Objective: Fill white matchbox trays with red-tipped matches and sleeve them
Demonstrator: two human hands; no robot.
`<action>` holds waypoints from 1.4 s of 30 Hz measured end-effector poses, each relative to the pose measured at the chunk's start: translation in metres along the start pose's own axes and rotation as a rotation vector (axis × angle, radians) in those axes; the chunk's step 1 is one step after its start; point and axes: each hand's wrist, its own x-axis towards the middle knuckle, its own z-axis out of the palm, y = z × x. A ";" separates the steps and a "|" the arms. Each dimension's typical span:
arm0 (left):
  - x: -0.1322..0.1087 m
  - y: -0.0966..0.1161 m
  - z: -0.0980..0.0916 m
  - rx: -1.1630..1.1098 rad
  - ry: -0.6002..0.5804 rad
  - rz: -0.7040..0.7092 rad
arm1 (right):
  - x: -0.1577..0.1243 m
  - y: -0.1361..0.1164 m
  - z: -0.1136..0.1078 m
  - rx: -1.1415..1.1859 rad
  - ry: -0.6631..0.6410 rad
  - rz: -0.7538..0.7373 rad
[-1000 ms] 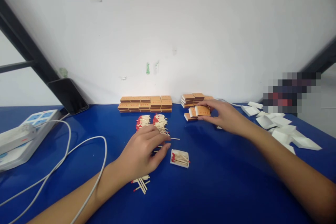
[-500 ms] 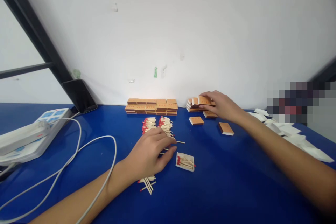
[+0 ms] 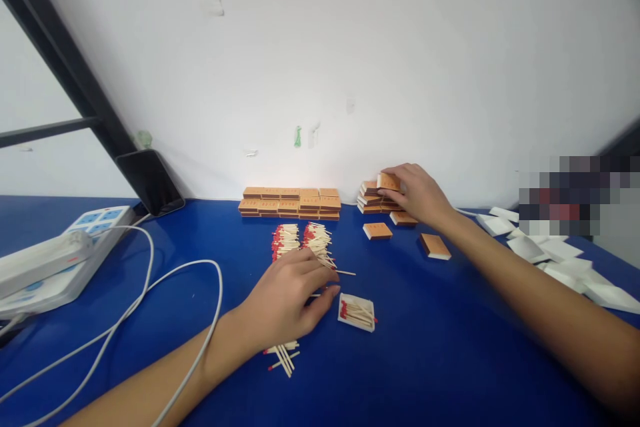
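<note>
My right hand [image 3: 420, 195] pinches an orange-brown matchbox [image 3: 389, 181] between thumb and fingers, at the top of a small stack of matchboxes [image 3: 369, 200] by the wall. My left hand [image 3: 295, 293] rests palm down over loose matches on the table, its fingers bent and its thumb apart. Just right of its fingertips lies a white matchbox tray [image 3: 357, 312] with red-headed matches in it. Beyond that hand are two piles of matches [image 3: 317, 243]; a few more matches [image 3: 284, 357] stick out below it, and the rest are hidden.
A neat row of stacked matchboxes [image 3: 290, 203] stands against the wall. Single matchboxes [image 3: 377, 231] lie in front of the right stack. White trays [image 3: 565, 250] are heaped at far right. A power strip [image 3: 75, 260], a white cable [image 3: 220, 287] and a phone [image 3: 153, 180] are at left.
My right hand has raised its matchbox slightly, and it now sits higher against the stack. My left hand has stayed nearly still; the view has shifted a little.
</note>
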 end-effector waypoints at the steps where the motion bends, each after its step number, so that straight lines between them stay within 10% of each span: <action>1: 0.000 0.000 0.000 0.005 0.003 0.000 | 0.000 -0.001 0.002 -0.003 0.014 -0.006; 8: 0.001 -0.005 -0.001 0.011 0.024 -0.004 | -0.002 -0.005 0.011 -0.063 0.172 0.004; 25: 0.001 -0.003 -0.001 0.025 0.049 0.022 | -0.016 -0.034 0.021 -0.300 -0.001 -0.213; 34: 0.001 -0.001 0.000 0.011 -0.002 0.018 | -0.014 0.019 -0.017 -0.034 0.145 0.074; 42: 0.003 -0.001 -0.003 0.023 0.031 0.028 | -0.022 0.035 0.001 0.257 0.143 0.069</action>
